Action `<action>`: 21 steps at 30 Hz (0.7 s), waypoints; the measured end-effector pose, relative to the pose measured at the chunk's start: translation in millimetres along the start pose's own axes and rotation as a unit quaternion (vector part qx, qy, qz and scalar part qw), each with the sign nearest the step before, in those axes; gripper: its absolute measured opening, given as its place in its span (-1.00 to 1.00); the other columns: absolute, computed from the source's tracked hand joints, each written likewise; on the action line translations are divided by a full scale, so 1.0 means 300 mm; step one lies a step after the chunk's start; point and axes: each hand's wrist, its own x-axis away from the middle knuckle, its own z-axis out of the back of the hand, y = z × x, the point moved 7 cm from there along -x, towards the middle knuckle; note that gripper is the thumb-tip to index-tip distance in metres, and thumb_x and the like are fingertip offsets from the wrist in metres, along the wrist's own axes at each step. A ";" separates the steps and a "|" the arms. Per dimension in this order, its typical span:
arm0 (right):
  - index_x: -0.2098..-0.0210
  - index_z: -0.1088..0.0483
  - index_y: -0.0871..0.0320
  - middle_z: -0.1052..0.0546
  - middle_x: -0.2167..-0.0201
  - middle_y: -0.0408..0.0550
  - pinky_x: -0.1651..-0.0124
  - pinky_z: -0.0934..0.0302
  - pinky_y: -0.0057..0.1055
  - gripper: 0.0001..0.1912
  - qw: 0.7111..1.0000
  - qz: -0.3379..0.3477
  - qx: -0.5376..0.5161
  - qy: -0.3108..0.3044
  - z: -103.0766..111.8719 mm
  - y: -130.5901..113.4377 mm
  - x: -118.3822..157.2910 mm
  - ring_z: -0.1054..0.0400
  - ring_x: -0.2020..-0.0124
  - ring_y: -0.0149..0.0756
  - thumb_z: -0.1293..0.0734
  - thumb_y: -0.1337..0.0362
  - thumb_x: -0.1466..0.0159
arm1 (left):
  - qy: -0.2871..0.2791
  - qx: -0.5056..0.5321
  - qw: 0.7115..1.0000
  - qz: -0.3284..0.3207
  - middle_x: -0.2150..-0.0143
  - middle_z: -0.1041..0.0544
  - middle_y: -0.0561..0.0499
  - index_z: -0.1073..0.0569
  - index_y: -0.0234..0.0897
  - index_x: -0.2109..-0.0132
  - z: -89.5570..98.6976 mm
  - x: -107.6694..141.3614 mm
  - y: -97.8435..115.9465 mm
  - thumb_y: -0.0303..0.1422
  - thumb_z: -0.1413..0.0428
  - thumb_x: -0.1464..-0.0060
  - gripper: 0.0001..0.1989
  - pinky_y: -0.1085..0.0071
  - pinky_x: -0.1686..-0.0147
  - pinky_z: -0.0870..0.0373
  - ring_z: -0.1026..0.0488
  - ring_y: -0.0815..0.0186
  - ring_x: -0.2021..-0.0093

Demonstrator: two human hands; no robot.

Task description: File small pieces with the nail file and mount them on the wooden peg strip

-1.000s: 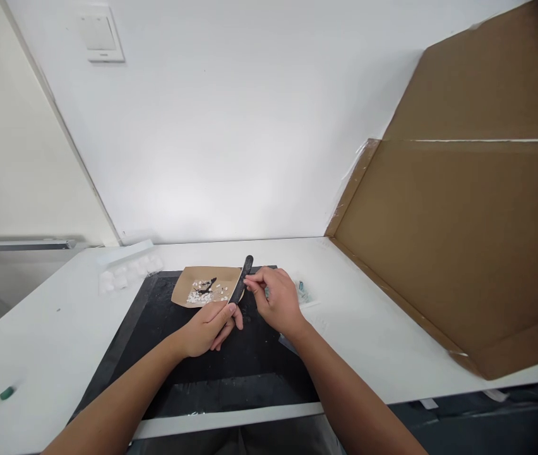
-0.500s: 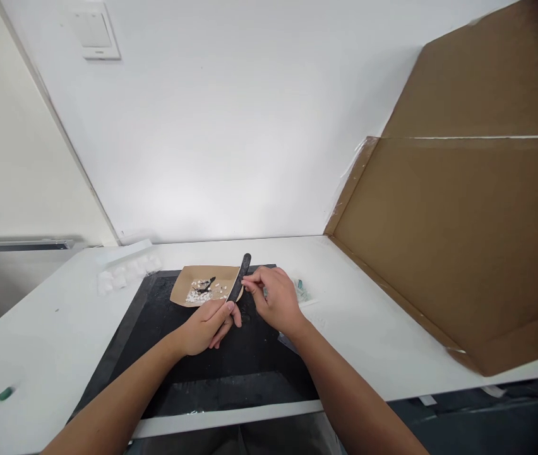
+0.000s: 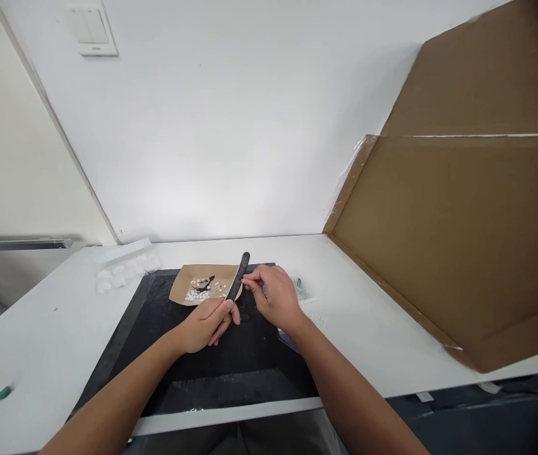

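Observation:
My left hand [image 3: 208, 323] is closed round the lower end of a dark nail file [image 3: 239, 275] with a pale edge, which points up and away from me. My right hand [image 3: 273, 294] has thumb and forefinger pinched together at the file's right side. Whatever sits between those fingertips is too small to make out. Just behind my left hand is a brown paper tray [image 3: 180, 283] holding many small white bits [image 3: 197, 294] and some black strands [image 3: 205, 284]. Partly hidden behind my right hand lies a clear packet with greenish pieces [image 3: 300, 289].
Under my hands a black mat [image 3: 155, 341] lies on the white table [image 3: 373, 335]. A clear bag of white puffs [image 3: 124, 273] is at the back left, a small green object [image 3: 4, 392] at the front left. A large cardboard sheet [image 3: 463, 240] stands along the right.
Both hands and the file hold nearly the same pose. The whole view has shifted very slightly.

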 end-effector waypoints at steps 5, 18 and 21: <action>0.25 -0.38 0.07 -0.62 0.33 -0.12 0.12 -0.20 -0.25 -0.84 0.998 0.031 -0.014 -0.045 -0.032 -0.024 0.009 -0.48 0.33 -0.27 -0.29 0.23 -0.49 | 0.000 -0.009 1.000 -0.002 0.76 -0.26 0.20 -0.46 -0.31 0.20 0.002 -0.001 -0.005 -0.08 0.19 -0.49 -0.50 0.53 0.57 -0.35 -0.20 0.42 0.74; 0.25 -0.40 0.08 -0.63 0.33 -0.13 0.11 -0.19 -0.25 -0.83 1.000 0.022 -0.006 -0.012 -0.022 -0.023 0.006 -0.48 0.35 -0.29 -0.29 0.23 -0.50 | -0.001 -0.017 1.000 -0.001 0.77 -0.26 0.20 -0.46 -0.30 0.20 -0.004 0.002 -0.002 -0.07 0.21 -0.49 -0.49 0.52 0.57 -0.35 -0.19 0.42 0.74; 0.25 -0.41 0.07 -0.63 0.34 -0.14 0.12 -0.19 -0.26 -0.84 0.999 0.031 -0.005 -0.025 -0.033 -0.035 0.006 -0.48 0.35 -0.29 -0.30 0.22 -0.49 | 0.000 -0.014 1.000 0.001 0.77 -0.25 0.21 -0.45 -0.30 0.21 -0.003 -0.001 0.000 -0.06 0.20 -0.48 -0.50 0.52 0.58 -0.35 -0.18 0.41 0.74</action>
